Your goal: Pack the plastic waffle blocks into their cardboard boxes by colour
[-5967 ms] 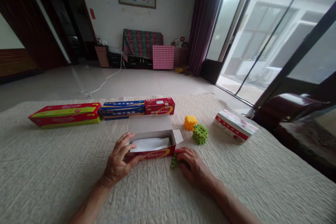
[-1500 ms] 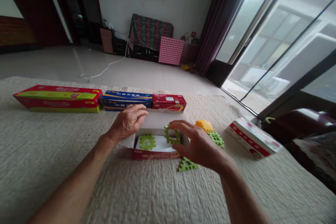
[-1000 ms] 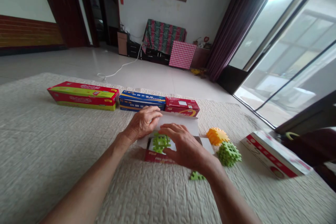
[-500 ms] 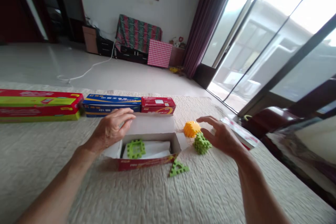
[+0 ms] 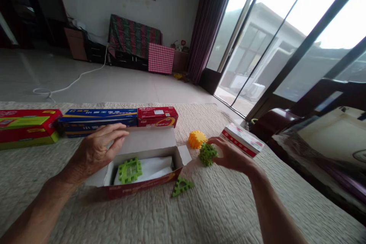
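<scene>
My right hand (image 5: 230, 154) has its fingers and thumb around a stack of green interlocking plastic building pieces (image 5: 207, 154) on the quilted cover. Just behind that lies a stack of yellow building pieces (image 5: 197, 139). Holding nothing, my left hand (image 5: 98, 148) hovers over the left end of an open cardboard box (image 5: 143, 188), close to its raised lid flap (image 5: 153, 139), with fingers apart. Inside the box a square green piece (image 5: 130, 170) rests on white paper (image 5: 157, 166). A triangular green piece (image 5: 182, 187) lies by the box's front right corner.
Behind the open box a blue box (image 5: 98, 122) and a small red box (image 5: 158, 117) stand in a row, with a long red-and-green box (image 5: 30, 127) at left. A white-and-red box (image 5: 242, 139) lies beyond my right hand. Dark furniture (image 5: 277, 122) stands at right.
My right hand has come down and closed around the green stack. My left hand stays near the lid flap. The camera view has swung to the right.
</scene>
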`<act>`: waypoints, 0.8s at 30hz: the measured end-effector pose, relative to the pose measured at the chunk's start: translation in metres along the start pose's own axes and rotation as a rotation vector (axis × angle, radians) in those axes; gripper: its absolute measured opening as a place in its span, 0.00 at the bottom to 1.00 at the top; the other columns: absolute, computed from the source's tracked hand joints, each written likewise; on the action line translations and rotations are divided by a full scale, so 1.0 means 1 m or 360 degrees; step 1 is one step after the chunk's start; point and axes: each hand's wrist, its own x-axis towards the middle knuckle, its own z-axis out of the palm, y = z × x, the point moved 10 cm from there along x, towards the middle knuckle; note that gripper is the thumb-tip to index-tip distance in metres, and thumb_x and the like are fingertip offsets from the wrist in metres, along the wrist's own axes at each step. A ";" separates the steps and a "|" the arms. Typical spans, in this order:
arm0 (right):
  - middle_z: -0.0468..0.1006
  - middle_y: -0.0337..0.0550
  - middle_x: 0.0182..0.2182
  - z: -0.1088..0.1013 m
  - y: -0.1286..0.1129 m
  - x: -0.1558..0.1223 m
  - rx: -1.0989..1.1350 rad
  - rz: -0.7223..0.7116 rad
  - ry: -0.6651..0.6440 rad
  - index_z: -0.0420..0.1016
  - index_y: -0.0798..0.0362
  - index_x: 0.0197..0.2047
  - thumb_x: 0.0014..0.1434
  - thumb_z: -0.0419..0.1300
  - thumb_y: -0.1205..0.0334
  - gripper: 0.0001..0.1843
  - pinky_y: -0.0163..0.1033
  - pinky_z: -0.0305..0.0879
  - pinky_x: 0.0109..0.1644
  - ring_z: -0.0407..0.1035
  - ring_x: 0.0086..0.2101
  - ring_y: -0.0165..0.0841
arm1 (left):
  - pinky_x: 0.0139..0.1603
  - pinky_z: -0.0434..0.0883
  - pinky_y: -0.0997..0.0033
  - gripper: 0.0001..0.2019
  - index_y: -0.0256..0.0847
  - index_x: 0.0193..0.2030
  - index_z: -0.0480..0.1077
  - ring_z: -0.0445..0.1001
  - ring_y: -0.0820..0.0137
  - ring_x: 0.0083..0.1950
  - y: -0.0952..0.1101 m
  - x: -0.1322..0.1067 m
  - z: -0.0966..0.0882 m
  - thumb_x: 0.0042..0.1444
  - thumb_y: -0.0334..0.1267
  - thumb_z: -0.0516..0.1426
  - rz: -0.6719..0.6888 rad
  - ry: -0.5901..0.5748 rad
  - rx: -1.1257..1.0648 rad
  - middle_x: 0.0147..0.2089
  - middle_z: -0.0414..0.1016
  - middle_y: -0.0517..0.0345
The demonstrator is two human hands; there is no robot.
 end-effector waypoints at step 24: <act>0.74 0.47 0.50 -0.036 -0.068 0.003 0.0189 -0.0240 0.0180 0.69 0.48 0.53 0.54 0.65 0.59 0.23 0.47 0.69 0.53 0.70 0.49 0.40 | 0.54 0.73 0.63 0.10 0.38 0.43 0.75 0.77 0.63 0.51 0.009 0.003 -0.002 0.61 0.33 0.53 0.0040 -0.0012 0.0086 0.50 0.77 0.49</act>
